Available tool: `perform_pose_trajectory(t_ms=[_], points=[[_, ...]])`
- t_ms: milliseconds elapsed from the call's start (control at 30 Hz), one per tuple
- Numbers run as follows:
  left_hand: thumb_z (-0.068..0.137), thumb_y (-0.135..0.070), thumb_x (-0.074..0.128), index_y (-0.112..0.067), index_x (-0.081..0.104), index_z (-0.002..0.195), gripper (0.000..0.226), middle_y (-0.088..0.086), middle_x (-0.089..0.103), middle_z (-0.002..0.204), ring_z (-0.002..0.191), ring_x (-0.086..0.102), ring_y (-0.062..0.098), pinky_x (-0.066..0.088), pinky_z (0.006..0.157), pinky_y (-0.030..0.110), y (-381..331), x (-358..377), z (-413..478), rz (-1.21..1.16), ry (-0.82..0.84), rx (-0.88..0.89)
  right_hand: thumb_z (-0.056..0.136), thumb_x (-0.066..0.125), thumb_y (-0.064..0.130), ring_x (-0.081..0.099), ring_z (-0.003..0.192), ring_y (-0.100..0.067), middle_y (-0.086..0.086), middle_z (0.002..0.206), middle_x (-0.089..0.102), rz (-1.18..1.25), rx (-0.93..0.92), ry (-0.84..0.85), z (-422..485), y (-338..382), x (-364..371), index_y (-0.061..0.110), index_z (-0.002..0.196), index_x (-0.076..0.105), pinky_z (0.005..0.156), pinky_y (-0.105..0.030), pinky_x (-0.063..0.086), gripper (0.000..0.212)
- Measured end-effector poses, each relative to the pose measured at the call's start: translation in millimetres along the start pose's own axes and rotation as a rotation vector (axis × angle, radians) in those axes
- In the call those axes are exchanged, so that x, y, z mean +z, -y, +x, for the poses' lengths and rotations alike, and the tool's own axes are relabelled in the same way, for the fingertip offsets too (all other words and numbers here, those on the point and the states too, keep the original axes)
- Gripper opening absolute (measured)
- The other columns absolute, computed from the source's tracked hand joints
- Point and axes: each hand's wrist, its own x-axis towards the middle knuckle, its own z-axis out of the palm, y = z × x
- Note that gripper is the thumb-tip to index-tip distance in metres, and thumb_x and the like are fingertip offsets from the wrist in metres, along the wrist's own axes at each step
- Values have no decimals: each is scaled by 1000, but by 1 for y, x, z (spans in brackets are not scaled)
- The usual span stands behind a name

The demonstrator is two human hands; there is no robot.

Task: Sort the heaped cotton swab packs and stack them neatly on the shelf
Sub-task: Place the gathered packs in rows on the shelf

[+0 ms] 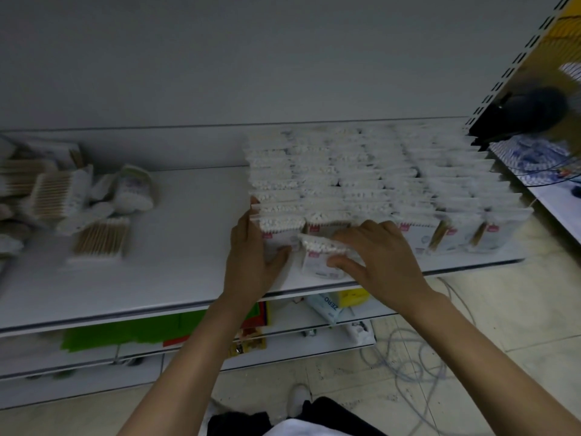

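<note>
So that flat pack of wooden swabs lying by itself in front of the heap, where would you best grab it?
Probably across its two side edges, reaching down from above at the shelf's front. The flat pack lies flat on the shelf, so only its edges offer a pinch. There is bare shelf in front of it and to its right, while the heap crowds it from behind.

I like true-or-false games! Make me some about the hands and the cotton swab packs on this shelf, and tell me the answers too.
1. The left hand touches the left side of the neat rows. True.
2. The right hand grips a pack at the front of the rows. True.
3. The messy heap lies right of the rows. False: it lies left of them.
4. The right hand holds a round tub. False: it holds a flat pack.
5. Cables lie on the floor. True.
</note>
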Motion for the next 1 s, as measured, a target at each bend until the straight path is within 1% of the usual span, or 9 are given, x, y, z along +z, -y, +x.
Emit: perform_pose_trajectory(t_ms=[133, 200, 300, 400, 500, 667, 733, 833, 1000], points=[[79, -24, 78, 1, 37, 138, 76, 19, 43, 135, 126, 39, 33, 28, 99, 21, 0, -1, 4, -8, 36, -27, 86, 52, 40, 54, 75, -19, 1, 83, 69, -37, -64, 35, 7, 5, -7, 18, 107, 71, 67, -29, 25, 36], [73, -35, 81, -3, 34, 140, 88, 9, 45, 137, 128, 42, 26, 30, 107, 24, -1, -7, 8, -148, 102, -46, 87, 51, 40, 49, 76, -14, 3, 82, 68, 50, -52, 41, 20, 11, -15, 19, 106, 70, 67, -27, 22, 34], [64, -53, 80, -19, 3, 153, 122, -15, 30, 149, 135, 31, 1, 28, 115, 29, 1, -18, 8, -327, 194, -99, 88, 56, 38, 54, 78, -14, 8, 90, 69, 187, 1, 43, 57, 23, -30, 22, 109, 67, 68, -28, 26, 29], [57, -59, 74, -28, -15, 149, 132, -10, 10, 160, 143, 15, 6, 20, 119, 36, 8, -31, 3, -247, 216, -187, 85, 59, 35, 63, 80, -17, 7, 92, 68, 271, 42, 50, 113, 33, -42, 20, 108, 64, 75, -27, 35, 28], [61, -76, 63, -25, -6, 153, 125, -9, 7, 161, 145, 13, 9, 15, 118, 30, 18, -48, 2, -83, 196, -145, 86, 61, 31, 65, 76, -24, -3, 92, 70, 237, -1, 8, 179, 43, -33, 12, 105, 60, 71, -27, 41, 26], [55, -100, 11, -23, 12, 154, 125, -6, 12, 161, 147, 6, 11, 3, 119, 36, 49, -72, 0, 339, 183, -64, 94, 53, 33, 50, 110, -26, -6, 116, 59, -185, -44, 192, 262, 46, 21, 19, 118, 60, 90, -33, 30, 29], [62, -97, 6, -17, 28, 150, 121, 1, 26, 157, 146, 19, 17, 7, 118, 42, 57, -70, -2, 444, 164, -12, 94, 52, 27, 51, 108, -27, -7, 114, 61, -316, -68, 286, 271, 43, 41, 16, 116, 58, 93, -34, 28, 26], [83, -83, 14, -15, 60, 130, 94, 9, 54, 139, 130, 49, 27, 30, 108, 57, 62, -63, -2, 482, 133, 84, 88, 54, 15, 56, 97, -28, -9, 103, 65, -415, -84, 356, 273, 44, 59, 13, 111, 54, 93, -34, 28, 23], [99, -59, 11, -16, 69, 117, 75, 7, 61, 131, 124, 55, 26, 34, 104, 56, 68, -61, 0, 425, 53, 81, 86, 55, 13, 55, 101, -24, -2, 103, 64, -663, -225, 477, 274, 50, 69, 17, 103, 60, 97, -33, 29, 19]])
